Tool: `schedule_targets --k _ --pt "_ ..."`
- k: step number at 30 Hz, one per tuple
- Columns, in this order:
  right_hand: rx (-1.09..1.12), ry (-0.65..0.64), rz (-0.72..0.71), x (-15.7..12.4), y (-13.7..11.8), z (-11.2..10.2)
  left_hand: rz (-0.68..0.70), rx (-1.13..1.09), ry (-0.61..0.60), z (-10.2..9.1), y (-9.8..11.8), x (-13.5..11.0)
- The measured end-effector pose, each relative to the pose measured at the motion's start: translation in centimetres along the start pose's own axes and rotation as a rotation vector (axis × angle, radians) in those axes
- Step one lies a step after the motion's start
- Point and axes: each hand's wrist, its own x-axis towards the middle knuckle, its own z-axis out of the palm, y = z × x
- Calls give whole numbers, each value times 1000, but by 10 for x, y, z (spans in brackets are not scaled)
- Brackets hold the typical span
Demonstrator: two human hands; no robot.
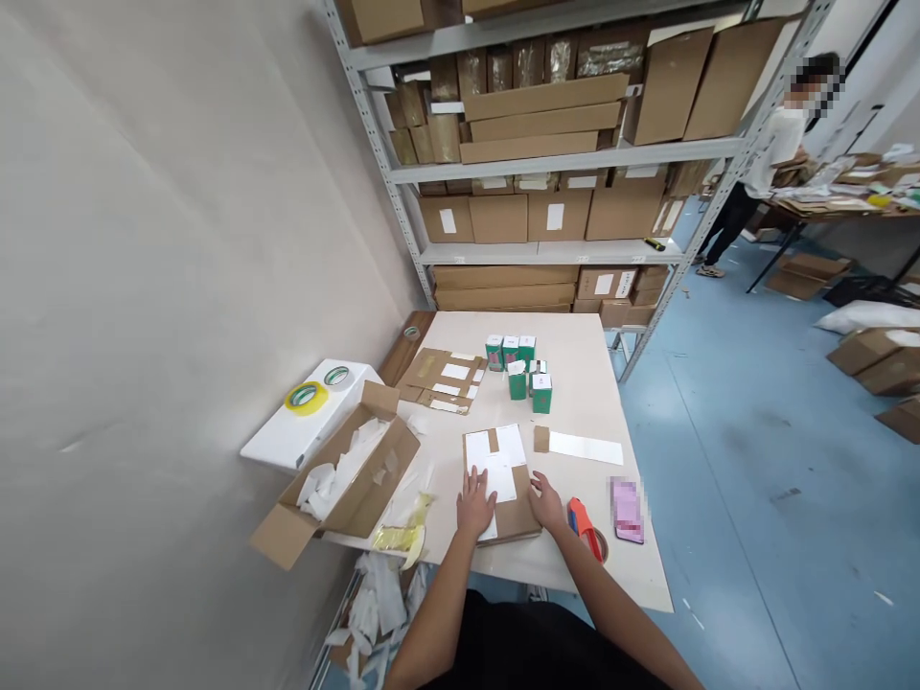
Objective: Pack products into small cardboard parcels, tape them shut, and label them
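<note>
A flat cardboard package (518,517) with white paper labels on top lies in front of me near the table's front edge. My left hand (475,503) rests on its lower left part, fingers spread over the labels. Against its right edge is my right hand (547,501), with the fingers apart and slightly bent. A red tape dispenser (584,525) lies just right of that hand, a roll of brown tape beside it. Beyond the package stand several small green-and-white boxes (541,394). A white paper strip (586,448) with a brown end lies to the right.
An open carton (370,479) with white packing paper stands at the left, beside a white box (337,407) carrying tape rolls. Flattened cardboard (424,369) lies at the table's back left. Shelving (546,253) full of cartons rises behind. A person stands far right.
</note>
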Motion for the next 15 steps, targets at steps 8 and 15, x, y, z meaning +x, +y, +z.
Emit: schedule_targets --k 8,15 --pt "170 -87 -239 -10 -42 27 -122 -245 -49 -22 -74 -14" --pt "38 83 40 -3 -12 52 -267 -285 -96 -32 -108 -43"
